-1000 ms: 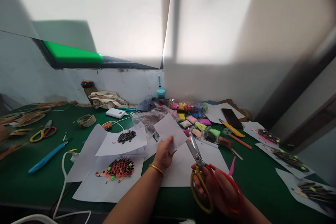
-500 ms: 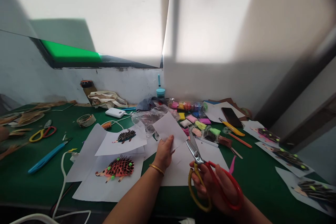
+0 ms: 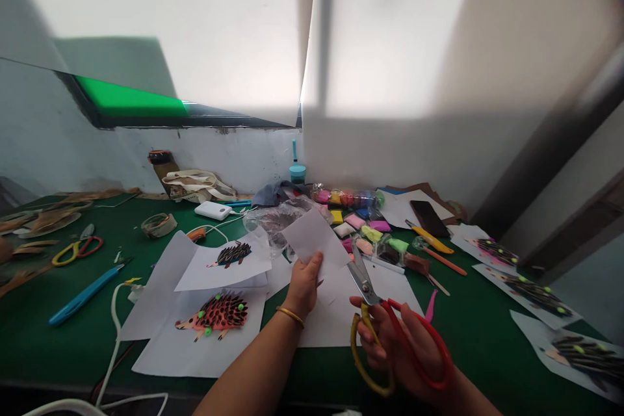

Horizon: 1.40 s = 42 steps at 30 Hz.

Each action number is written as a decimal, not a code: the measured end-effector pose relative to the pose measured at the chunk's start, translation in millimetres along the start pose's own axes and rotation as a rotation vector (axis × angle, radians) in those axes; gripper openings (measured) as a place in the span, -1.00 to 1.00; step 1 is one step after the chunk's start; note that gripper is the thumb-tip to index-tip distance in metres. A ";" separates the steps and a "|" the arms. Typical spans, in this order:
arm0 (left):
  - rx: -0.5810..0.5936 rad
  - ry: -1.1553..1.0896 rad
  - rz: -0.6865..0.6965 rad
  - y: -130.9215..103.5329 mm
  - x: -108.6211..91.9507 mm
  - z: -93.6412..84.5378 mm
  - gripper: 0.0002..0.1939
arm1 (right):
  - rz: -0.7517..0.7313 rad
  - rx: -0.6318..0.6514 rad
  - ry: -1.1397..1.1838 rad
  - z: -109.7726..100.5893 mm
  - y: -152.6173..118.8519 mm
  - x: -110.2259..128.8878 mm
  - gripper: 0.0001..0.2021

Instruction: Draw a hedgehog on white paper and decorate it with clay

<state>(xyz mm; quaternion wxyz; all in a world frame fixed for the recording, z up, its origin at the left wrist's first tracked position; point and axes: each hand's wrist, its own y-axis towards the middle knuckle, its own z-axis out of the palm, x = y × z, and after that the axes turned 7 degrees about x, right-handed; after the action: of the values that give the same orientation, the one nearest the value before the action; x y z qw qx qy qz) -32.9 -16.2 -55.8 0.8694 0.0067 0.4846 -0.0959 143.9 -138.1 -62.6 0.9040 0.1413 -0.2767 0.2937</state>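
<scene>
Held up by my left hand (image 3: 303, 286) is a small piece of white paper (image 3: 314, 234), pinched between thumb and fingers. My right hand (image 3: 407, 341) grips scissors (image 3: 366, 292) with one red and one yellow handle; their blades are parted at the paper's right edge. Whether the blades touch the paper, I cannot tell. Beneath both hands lies a white sheet (image 3: 390, 292). Left of my left hand are a hedgehog picture with black spines (image 3: 231, 253) and a pink hedgehog picture (image 3: 214, 315) with green dots, on white paper.
Coloured clay packs (image 3: 373, 233) lie behind the sheet, near a yellow cutter (image 3: 433, 239) and a phone (image 3: 429, 218). More hedgehog pictures (image 3: 531, 292) line the right edge. Leftward are a blue cutter (image 3: 88, 296), another pair of scissors (image 3: 78, 250), tape (image 3: 158, 225) and a white cable (image 3: 116, 331).
Almost nothing differs. The view has shifted very slightly; both hands keep their hold, with the paper and scissors in nearly the same places.
</scene>
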 end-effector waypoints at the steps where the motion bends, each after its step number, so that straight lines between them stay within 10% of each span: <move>1: 0.001 0.004 -0.012 -0.7 -0.1 0.6 -0.43 | -0.002 0.002 0.012 0.7 1.6 -1.1 -0.37; 42: -0.061 0.019 -0.031 1.9 -5.1 -0.1 -0.52 | -0.025 -0.007 0.062 -18.3 4.2 -4.3 -0.36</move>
<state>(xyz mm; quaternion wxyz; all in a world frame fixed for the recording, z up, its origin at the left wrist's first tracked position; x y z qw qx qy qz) -35.3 -13.5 -51.7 0.8629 -0.0263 0.4957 -0.0943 146.1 -129.1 -79.5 0.9162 0.1322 -0.2478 0.2856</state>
